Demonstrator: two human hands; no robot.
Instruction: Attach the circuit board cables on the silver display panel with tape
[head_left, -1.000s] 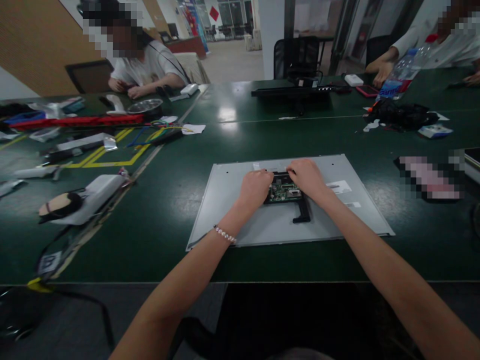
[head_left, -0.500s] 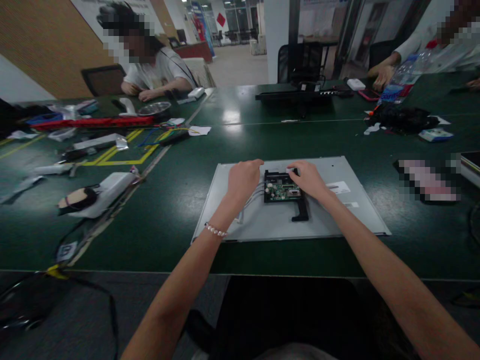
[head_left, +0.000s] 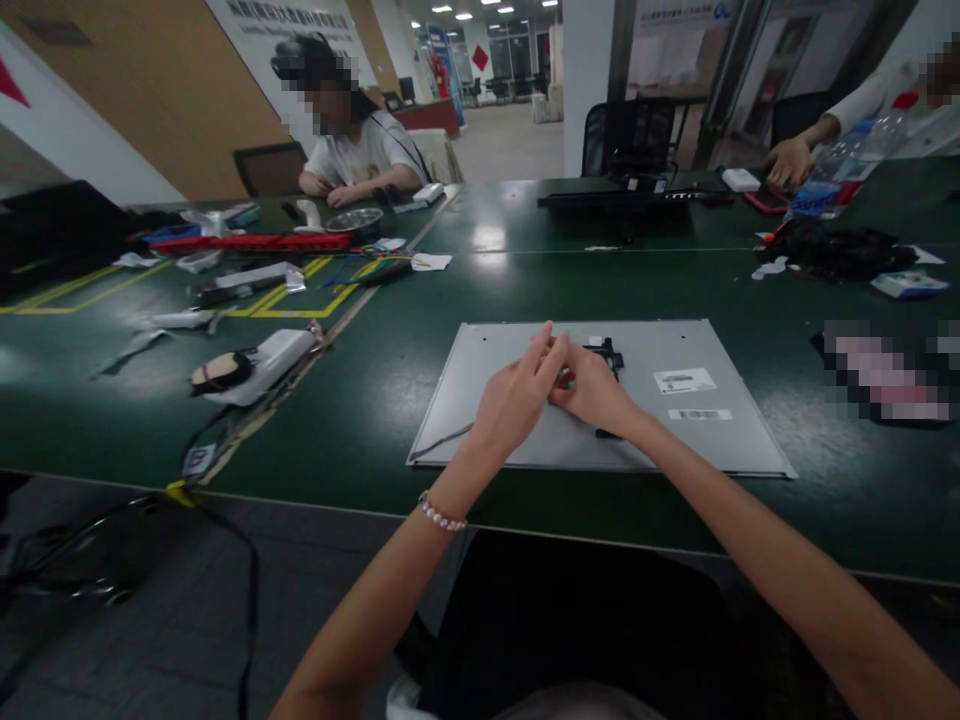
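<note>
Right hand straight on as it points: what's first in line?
Likely the left hand, over the grey rectangular metal-looking panel; it overlaps the right hand in view, so gap or contact is unclear.

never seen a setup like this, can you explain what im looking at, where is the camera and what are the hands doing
There is no machine here: these are a person's own bare hands. Every picture comes from one camera worn on that person's head, looking forward and down, so the arms reach in from the bottom.

On the green table lies a flat grey panel with two white labels. The left hand, with a bracelet at its wrist, and the right hand come together over a black frame on the panel. They hide most of it, so I can't tell what, if anything, they hold.

Farther back are a red strip, a plastic bottle and two other people.
</note>
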